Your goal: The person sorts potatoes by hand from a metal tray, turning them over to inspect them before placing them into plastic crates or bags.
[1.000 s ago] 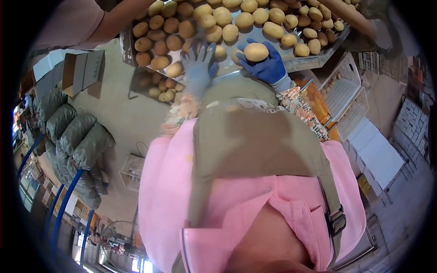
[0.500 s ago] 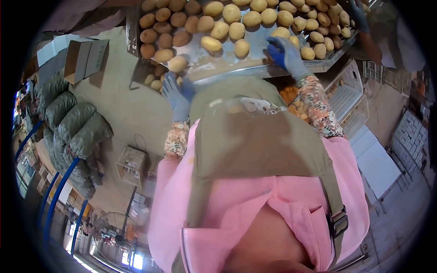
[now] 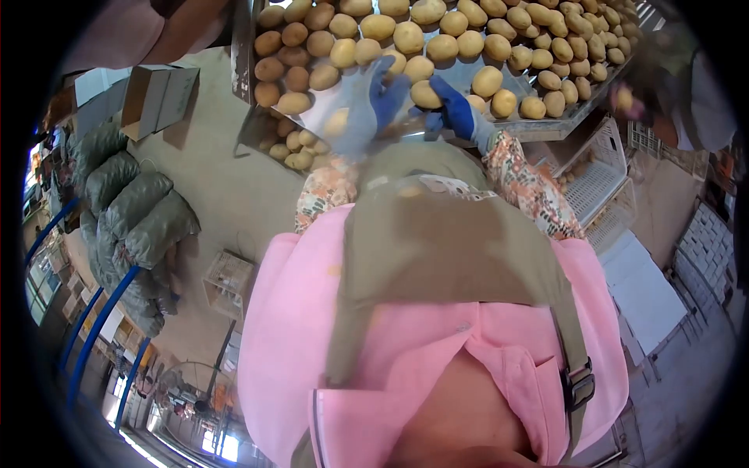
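Note:
My left hand [image 3: 370, 109], in a grey and blue glove, is over the near part of the metal table [image 3: 312, 121]. It is blurred; its fingers are apart and point up toward the potatoes, with no potato clearly in its grip. My right hand [image 3: 460, 113], gloved in the same way, has its fingertips against a potato [image 3: 426, 94] at the table's near edge; whether they grip it is hidden. Many more potatoes [image 3: 409, 37] lie on the table beyond both hands. One blurred potato [image 3: 336, 122] is beside my left hand.
Below the table's left corner lie more potatoes [image 3: 299, 161]. Plastic crates [image 3: 597, 183] stand at the right, near another person's gloved hand [image 3: 626, 103]. Full green sacks [image 3: 140, 210] and an open cardboard box [image 3: 156, 101] are at the left. Another person's sleeve [image 3: 148, 35] shows at the top left.
My left hand has moved up and right from beside the table onto it. My right hand has moved left to a potato. Potatoes on the table have shifted, with more near its front edge.

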A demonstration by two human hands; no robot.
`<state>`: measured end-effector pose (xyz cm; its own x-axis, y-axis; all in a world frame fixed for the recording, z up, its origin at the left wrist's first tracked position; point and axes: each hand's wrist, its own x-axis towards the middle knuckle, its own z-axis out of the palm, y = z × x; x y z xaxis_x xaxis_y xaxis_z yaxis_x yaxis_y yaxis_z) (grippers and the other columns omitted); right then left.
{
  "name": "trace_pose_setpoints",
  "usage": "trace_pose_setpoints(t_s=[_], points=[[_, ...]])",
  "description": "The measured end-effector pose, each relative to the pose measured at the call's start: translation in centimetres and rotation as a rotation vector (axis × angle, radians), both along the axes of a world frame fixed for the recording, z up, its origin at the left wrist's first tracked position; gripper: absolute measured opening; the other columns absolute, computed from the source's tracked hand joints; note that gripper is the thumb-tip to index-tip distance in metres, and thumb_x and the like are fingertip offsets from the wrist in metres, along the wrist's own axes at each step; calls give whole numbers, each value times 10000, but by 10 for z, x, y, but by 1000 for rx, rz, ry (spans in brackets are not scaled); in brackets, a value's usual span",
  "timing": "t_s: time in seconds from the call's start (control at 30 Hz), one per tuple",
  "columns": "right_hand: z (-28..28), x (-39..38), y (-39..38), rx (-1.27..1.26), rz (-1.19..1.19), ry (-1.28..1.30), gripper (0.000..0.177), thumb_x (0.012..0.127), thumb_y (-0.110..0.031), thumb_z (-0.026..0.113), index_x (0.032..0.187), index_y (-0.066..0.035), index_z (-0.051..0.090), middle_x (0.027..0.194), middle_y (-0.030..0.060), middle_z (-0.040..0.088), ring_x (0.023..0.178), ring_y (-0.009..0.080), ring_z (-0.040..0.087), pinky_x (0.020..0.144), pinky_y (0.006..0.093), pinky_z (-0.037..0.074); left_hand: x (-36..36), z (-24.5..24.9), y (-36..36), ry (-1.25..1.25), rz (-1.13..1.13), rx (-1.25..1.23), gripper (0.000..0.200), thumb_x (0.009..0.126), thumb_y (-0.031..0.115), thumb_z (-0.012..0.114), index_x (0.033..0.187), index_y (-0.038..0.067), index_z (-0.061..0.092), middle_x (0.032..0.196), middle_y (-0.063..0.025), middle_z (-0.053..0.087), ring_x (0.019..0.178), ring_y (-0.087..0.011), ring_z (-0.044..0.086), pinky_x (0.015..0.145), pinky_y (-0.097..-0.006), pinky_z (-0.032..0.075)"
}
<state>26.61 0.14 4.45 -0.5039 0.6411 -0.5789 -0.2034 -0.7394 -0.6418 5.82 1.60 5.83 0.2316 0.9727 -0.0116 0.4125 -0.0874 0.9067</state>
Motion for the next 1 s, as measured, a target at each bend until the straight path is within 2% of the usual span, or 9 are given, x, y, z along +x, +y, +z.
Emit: trace_pose_setpoints(t_s=[0.1,0.27,0.3,0.33,0.53,0.7,0.77,0.83,1.0], points=[[35,-6,-28,986,32,-509,623,893,-125,592,1395,43,263,1084,125,596,906,179,605,744,279,520,25,11,-14,-158,-178,-44,612,816,208,712,1338,14,459,1173,-152,600,1114,-245,553,926,-358,456],[41,-24,-36,1030,-229,-600,325,995,-263,444,1235,-44,460,938,64,635,746,138,615,639,248,509,16,93,-16,-528,-235,-523,614,762,228,761,1276,25,492,1082,-110,637,970,-243,620,847,-370,495],[50,-16,-31,471,-129,-275,379,994,-367,418,1195,-54,490,882,60,641,675,135,603,585,237,492,15,99,-16,-579,-226,-668,578,762,238,758,1245,26,520,1074,-111,641,954,-245,629,832,-374,500],[58,-12,-29,-87,-24,47,456,994,-470,391,1156,-64,520,825,56,647,603,132,590,532,225,474,14,100,-16,-219,-227,-493,550,755,228,749,1212,31,517,1025,-119,636,849,-264,630,750,-375,506],[64,-32,-42,-234,-162,322,556,977,-569,337,1141,-81,546,723,56,632,504,132,552,452,246,440,-5,67,-25,366,-345,217,480,785,283,723,1172,57,548,965,-155,641,802,-295,638,670,-353,513],[46,-38,-60,388,-237,225,526,979,-502,394,1244,-63,508,912,97,652,651,129,604,564,254,492,2,74,-17,-688,124,-863,646,830,336,694,1302,-10,420,1147,-151,622,957,-243,645,783,-330,521],[50,-35,-65,921,-311,-214,484,981,-430,459,1278,-50,489,993,105,649,720,128,621,621,266,514,8,61,-25,-557,0,-515,628,1026,461,218,1192,-33,568,1089,-92,668,953,-169,629,808,-283,477],[76,-27,-58,-104,-284,501,502,894,-276,633,1294,-23,467,1119,109,608,909,141,604,793,307,516,11,60,-27,-631,-10,-480,630,1024,470,221,1222,-35,541,1140,-112,641,1013,-180,609,853,-288,467],[100,-50,-47,645,-169,-159,584,771,-240,758,1242,-12,499,1155,100,583,1094,167,539,955,334,454,5,40,-30,-610,-90,-304,677,1012,517,227,1296,-51,463,1223,-166,583,1121,-217,568,1002,-313,425]])
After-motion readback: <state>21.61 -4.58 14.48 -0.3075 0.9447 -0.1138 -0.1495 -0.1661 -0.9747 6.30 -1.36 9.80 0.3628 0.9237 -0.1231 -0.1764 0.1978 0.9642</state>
